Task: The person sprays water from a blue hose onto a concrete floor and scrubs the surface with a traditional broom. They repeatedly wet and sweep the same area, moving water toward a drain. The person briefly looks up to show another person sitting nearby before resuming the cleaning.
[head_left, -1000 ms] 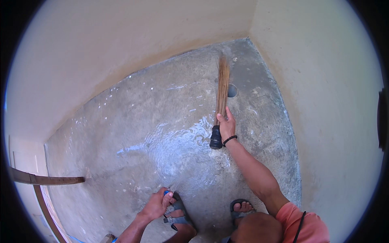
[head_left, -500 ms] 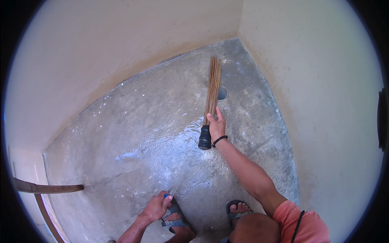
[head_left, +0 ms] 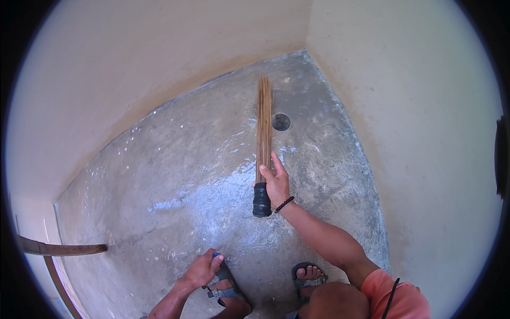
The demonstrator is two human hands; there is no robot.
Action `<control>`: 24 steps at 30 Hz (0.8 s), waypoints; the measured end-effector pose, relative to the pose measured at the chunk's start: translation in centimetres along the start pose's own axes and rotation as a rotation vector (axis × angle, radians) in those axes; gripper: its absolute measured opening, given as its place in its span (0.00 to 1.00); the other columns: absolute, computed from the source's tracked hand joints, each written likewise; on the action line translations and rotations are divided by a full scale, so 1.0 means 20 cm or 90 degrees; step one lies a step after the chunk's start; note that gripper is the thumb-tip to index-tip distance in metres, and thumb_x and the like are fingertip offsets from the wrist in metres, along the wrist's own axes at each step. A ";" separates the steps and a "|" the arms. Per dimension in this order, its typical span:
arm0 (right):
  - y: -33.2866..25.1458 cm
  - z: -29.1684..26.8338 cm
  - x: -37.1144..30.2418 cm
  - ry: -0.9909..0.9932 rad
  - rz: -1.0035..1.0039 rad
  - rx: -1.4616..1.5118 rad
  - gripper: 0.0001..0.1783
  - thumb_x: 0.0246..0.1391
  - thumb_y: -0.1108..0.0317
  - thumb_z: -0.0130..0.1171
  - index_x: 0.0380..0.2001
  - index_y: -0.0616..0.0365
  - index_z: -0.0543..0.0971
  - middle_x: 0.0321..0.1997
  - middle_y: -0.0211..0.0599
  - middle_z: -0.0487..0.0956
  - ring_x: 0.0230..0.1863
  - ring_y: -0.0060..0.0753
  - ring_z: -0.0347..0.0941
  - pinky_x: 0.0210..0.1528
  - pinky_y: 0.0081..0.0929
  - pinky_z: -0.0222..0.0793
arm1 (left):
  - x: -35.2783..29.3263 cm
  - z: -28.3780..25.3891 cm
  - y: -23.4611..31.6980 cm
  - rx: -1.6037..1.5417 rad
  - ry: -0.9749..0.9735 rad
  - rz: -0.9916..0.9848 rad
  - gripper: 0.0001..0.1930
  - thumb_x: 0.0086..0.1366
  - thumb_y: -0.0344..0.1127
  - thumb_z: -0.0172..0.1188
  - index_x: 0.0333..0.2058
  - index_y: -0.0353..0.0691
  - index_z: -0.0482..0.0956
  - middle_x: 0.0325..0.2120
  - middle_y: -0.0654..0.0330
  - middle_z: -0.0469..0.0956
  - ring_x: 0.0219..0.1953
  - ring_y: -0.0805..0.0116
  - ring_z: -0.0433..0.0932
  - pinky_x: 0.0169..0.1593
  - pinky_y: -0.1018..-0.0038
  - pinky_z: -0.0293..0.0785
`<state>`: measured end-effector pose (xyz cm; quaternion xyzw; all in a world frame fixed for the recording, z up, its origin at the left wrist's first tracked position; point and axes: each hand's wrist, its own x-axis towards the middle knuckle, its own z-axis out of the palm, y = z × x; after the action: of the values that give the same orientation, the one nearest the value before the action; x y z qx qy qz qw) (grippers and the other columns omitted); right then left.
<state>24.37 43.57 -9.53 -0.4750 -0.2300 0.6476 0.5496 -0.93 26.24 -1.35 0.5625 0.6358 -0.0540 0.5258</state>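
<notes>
My right hand (head_left: 275,183) is closed around the lower part of a stick broom (head_left: 264,127), just above its black wrapped handle end (head_left: 261,201). The broom's thin brown sticks point away from me, with their tips over the far floor left of a round drain hole (head_left: 281,122). Low in the view, my left hand (head_left: 204,267) grips a blue hose end (head_left: 215,255), mostly hidden by the fingers. A faint spray of water leaves it toward the wet concrete floor (head_left: 175,175).
Plain cream walls (head_left: 159,48) meet at a far corner beyond the drain. A curved brown wooden piece (head_left: 64,249) juts in at the left. My sandalled feet (head_left: 309,274) stand near the lower edge, and rippling water spreads over the middle floor.
My right hand has drawn the broom nearer and slightly left, turning it more upright in the view and uncovering more of the drain hole. The left hand has barely moved.
</notes>
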 end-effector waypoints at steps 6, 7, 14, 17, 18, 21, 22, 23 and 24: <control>-0.11 -0.09 -0.31 0.019 0.111 0.096 0.38 0.62 0.69 0.51 0.70 0.49 0.46 0.31 0.39 0.75 0.22 0.34 0.76 0.20 0.31 0.75 | 0.00 0.03 -0.02 0.009 0.022 0.024 0.20 0.72 0.48 0.48 0.41 0.31 0.70 0.23 0.53 0.80 0.27 0.65 0.80 0.32 0.70 0.74; -0.16 -0.12 -0.39 0.007 0.106 0.050 0.38 0.62 0.69 0.52 0.70 0.50 0.46 0.31 0.39 0.75 0.22 0.33 0.76 0.21 0.30 0.75 | 0.00 0.02 -0.01 0.004 0.022 0.026 0.20 0.72 0.47 0.48 0.41 0.31 0.70 0.23 0.53 0.79 0.26 0.65 0.80 0.32 0.70 0.74; -0.58 -0.53 0.03 0.037 -0.086 -0.492 0.38 0.55 0.69 0.58 0.67 0.64 0.56 0.42 0.46 0.79 0.34 0.30 0.78 0.36 0.26 0.75 | -0.05 -0.05 0.07 -0.018 0.012 -0.030 0.20 0.72 0.47 0.47 0.41 0.30 0.70 0.21 0.51 0.78 0.26 0.61 0.79 0.33 0.66 0.73; -0.83 -0.76 0.50 0.139 -0.277 -0.861 0.41 0.49 0.61 0.63 0.64 0.63 0.60 0.55 0.61 0.73 0.58 0.53 0.70 0.60 0.36 0.65 | -0.04 -0.09 0.14 -0.052 -0.008 -0.070 0.21 0.72 0.46 0.47 0.44 0.28 0.69 0.27 0.44 0.80 0.31 0.53 0.83 0.39 0.60 0.75; -0.92 -0.89 0.60 0.139 -0.262 -0.865 0.41 0.49 0.61 0.64 0.65 0.61 0.61 0.54 0.61 0.74 0.57 0.54 0.71 0.60 0.36 0.65 | -0.02 -0.09 0.15 -0.060 -0.014 -0.061 0.21 0.72 0.46 0.47 0.44 0.28 0.69 0.27 0.45 0.80 0.30 0.55 0.83 0.38 0.61 0.76; -0.94 -1.00 0.65 0.054 -0.187 -0.983 0.41 0.48 0.62 0.64 0.65 0.55 0.61 0.53 0.62 0.74 0.55 0.56 0.72 0.59 0.36 0.66 | -0.02 -0.10 0.15 -0.057 -0.011 -0.063 0.21 0.72 0.46 0.47 0.45 0.28 0.69 0.26 0.45 0.80 0.29 0.57 0.83 0.37 0.62 0.76; -0.91 -1.01 0.60 0.016 -0.156 -1.040 0.41 0.47 0.62 0.64 0.65 0.53 0.62 0.52 0.62 0.75 0.55 0.57 0.72 0.59 0.36 0.66 | -0.02 -0.11 0.15 -0.050 -0.009 -0.063 0.21 0.72 0.46 0.46 0.45 0.28 0.69 0.26 0.45 0.80 0.28 0.57 0.83 0.36 0.63 0.76; -0.87 -1.03 0.53 0.001 -0.161 -1.023 0.41 0.47 0.63 0.64 0.65 0.52 0.62 0.52 0.62 0.74 0.55 0.57 0.72 0.59 0.36 0.66 | -0.02 -0.11 0.14 -0.051 -0.009 -0.064 0.22 0.72 0.46 0.46 0.45 0.28 0.69 0.25 0.45 0.80 0.28 0.57 0.83 0.36 0.63 0.76; -0.83 -1.06 0.45 -0.015 -0.165 -1.006 0.41 0.47 0.64 0.64 0.65 0.51 0.62 0.52 0.63 0.74 0.55 0.57 0.72 0.59 0.36 0.66 | -0.01 -0.10 0.11 -0.052 -0.009 -0.067 0.22 0.72 0.47 0.46 0.45 0.28 0.69 0.25 0.45 0.80 0.28 0.57 0.83 0.35 0.63 0.76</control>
<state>51.34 51.96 -8.60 -0.6865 -0.6797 0.2294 0.1190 -0.40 28.32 0.82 0.5058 0.6625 -0.0593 0.5493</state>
